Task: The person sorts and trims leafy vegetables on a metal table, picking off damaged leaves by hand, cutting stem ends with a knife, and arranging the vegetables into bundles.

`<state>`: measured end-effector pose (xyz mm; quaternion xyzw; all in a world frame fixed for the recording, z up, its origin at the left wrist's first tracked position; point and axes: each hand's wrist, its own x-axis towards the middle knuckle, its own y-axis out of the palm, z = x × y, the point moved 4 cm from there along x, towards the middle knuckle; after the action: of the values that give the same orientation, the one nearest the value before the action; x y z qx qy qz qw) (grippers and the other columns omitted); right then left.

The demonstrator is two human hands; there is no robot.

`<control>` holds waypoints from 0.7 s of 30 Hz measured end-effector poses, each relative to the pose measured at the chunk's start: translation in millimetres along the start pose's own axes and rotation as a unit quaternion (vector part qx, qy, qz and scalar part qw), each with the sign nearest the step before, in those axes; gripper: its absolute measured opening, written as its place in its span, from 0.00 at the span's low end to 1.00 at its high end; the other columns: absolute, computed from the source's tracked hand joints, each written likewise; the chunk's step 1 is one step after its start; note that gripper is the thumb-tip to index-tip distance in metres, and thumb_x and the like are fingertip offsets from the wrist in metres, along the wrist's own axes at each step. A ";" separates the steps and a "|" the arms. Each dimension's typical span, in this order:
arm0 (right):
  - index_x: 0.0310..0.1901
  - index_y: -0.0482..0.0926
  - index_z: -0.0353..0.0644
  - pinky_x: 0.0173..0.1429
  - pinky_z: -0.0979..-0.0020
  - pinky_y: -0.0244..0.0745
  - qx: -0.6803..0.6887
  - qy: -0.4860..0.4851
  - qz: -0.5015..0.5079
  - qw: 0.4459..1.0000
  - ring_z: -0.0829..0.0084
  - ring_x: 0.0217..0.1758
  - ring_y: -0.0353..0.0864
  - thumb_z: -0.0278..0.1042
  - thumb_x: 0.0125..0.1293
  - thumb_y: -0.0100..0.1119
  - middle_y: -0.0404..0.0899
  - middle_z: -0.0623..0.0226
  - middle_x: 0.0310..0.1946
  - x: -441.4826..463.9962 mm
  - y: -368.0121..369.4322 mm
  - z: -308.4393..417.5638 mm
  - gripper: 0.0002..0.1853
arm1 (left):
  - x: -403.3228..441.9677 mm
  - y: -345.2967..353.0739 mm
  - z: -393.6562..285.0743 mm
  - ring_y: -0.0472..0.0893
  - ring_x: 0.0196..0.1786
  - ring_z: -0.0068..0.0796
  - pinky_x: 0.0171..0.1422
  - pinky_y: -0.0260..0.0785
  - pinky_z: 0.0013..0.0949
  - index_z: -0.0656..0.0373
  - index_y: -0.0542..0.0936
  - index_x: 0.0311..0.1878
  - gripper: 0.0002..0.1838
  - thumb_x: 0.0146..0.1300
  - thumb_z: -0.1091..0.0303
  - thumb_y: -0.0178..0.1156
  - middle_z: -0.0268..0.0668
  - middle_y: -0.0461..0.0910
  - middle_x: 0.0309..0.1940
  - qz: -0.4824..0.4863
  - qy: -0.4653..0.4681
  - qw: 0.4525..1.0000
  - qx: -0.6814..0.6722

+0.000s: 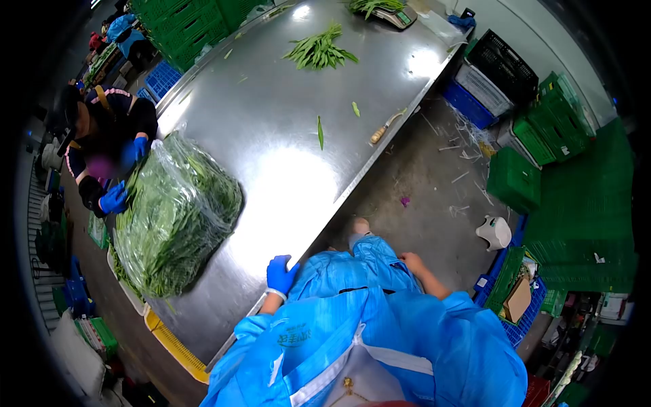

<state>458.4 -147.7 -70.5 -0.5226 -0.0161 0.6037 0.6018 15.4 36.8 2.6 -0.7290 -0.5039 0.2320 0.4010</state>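
Resting by the edge of the metal table (251, 112), the gloved left hand (280, 274), thumb parted from fingers, was nearer the bagged greens (178, 216), lying leftward thereon, than the right hand (409, 261), whose grip could not be determined

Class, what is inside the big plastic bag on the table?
Long green leaves show through the clear bag. The outer leaves cover its middle, so what lies there cannot be seen.

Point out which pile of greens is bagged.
The large heap by the co-worker's gloved hands; the smaller bunch and the greens on the scale lie loose.
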 end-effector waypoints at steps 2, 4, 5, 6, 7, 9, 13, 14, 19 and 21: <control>0.44 0.83 0.41 0.53 0.58 0.75 -0.082 -0.044 0.015 0.996 0.51 0.47 0.82 0.41 0.58 0.59 0.83 0.52 0.41 -1.7 -25.6 39.9 0.16 | -14.8 -6.2 -7.2 0.78 0.41 0.46 0.47 0.69 0.46 0.57 0.81 0.42 0.18 0.53 0.56 0.69 0.42 0.79 0.35 -0.002 0.011 1.000 0.011; 0.44 0.81 0.40 0.51 0.58 0.76 -0.015 -0.127 -0.124 0.984 0.51 0.46 0.82 0.37 0.60 0.58 0.83 0.51 0.40 33.9 -91.2 89.6 0.14 | 13.3 -9.9 -16.9 0.77 0.41 0.46 0.45 0.68 0.46 0.55 0.80 0.41 0.16 0.53 0.56 0.68 0.41 0.79 0.36 0.009 -0.004 1.000 -0.005; 0.46 0.80 0.40 0.50 0.58 0.76 0.024 -0.117 -0.169 0.978 0.51 0.46 0.82 0.37 0.61 0.59 0.83 0.51 0.40 42.9 -111.4 98.3 0.14 | 1.7 -8.8 -22.0 0.77 0.41 0.46 0.45 0.67 0.46 0.55 0.80 0.41 0.16 0.54 0.57 0.68 0.41 0.79 0.36 0.016 -0.016 1.000 -0.007; 0.47 0.80 0.40 0.49 0.59 0.76 0.073 -0.119 -0.225 0.964 0.52 0.45 0.82 0.36 0.62 0.59 0.83 0.50 0.40 72.9 -133.5 119.5 0.14 | 8.8 -7.9 -12.7 0.77 0.41 0.47 0.45 0.67 0.46 0.54 0.80 0.41 0.16 0.54 0.57 0.67 0.41 0.79 0.37 -0.003 -0.003 1.000 -0.005; 0.48 0.79 0.39 0.49 0.59 0.76 0.102 -0.131 -0.258 0.952 0.52 0.45 0.83 0.35 0.62 0.59 0.83 0.51 0.39 95.4 -148.8 127.0 0.15 | 3.2 -5.4 -8.9 0.76 0.41 0.47 0.46 0.67 0.46 0.54 0.80 0.41 0.16 0.54 0.57 0.67 0.41 0.79 0.37 -0.012 0.005 1.000 -0.007; 0.50 0.77 0.38 0.49 0.61 0.76 0.139 -0.135 -0.307 0.932 0.53 0.44 0.83 0.35 0.63 0.60 0.83 0.52 0.39 136.4 -191.3 165.8 0.16 | 5.3 -7.3 -6.1 0.76 0.42 0.49 0.46 0.67 0.47 0.55 0.80 0.42 0.15 0.54 0.57 0.66 0.43 0.79 0.37 0.024 -0.011 0.999 -0.023; 0.58 0.71 0.41 0.52 0.57 0.76 0.036 -0.099 -0.351 0.930 0.50 0.49 0.80 0.40 0.63 0.59 0.80 0.49 0.46 218.7 -250.4 222.7 0.24 | 17.7 -9.2 -1.2 0.79 0.36 0.46 0.42 0.70 0.43 0.58 0.82 0.36 0.13 0.63 0.58 0.59 0.45 0.81 0.32 -0.033 -0.104 0.987 -0.119; 0.58 0.69 0.40 0.50 0.56 0.77 -0.014 -0.058 -0.341 0.938 0.50 0.48 0.81 0.45 0.62 0.61 0.79 0.48 0.46 231.9 -255.0 231.2 0.26 | 15.7 -6.6 7.5 0.81 0.36 0.42 0.42 0.72 0.39 0.61 0.83 0.37 0.14 0.65 0.59 0.57 0.45 0.82 0.33 -0.041 -0.204 0.955 -0.211; 0.56 0.68 0.40 0.44 0.54 0.79 -0.150 0.003 -0.256 0.955 0.53 0.43 0.83 0.43 0.59 0.64 0.79 0.50 0.45 291.3 -268.2 253.4 0.27 | 49.5 7.9 22.5 0.81 0.37 0.34 0.45 0.72 0.34 0.62 0.83 0.41 0.13 0.65 0.62 0.57 0.44 0.84 0.35 0.027 -0.340 0.921 -0.190; 0.57 0.67 0.40 0.44 0.54 0.79 -0.168 0.000 -0.257 0.952 0.53 0.44 0.83 0.40 0.59 0.64 0.78 0.51 0.46 303.3 -261.2 257.5 0.27 | 64.8 3.7 11.7 0.82 0.38 0.31 0.46 0.72 0.33 0.61 0.83 0.42 0.13 0.65 0.62 0.57 0.43 0.84 0.37 0.016 -0.331 0.914 -0.233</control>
<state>558.4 306.6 30.1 -0.5945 -0.2511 0.4166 0.6403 33.7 100.0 -2.8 -0.6911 -0.6361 0.3422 0.0263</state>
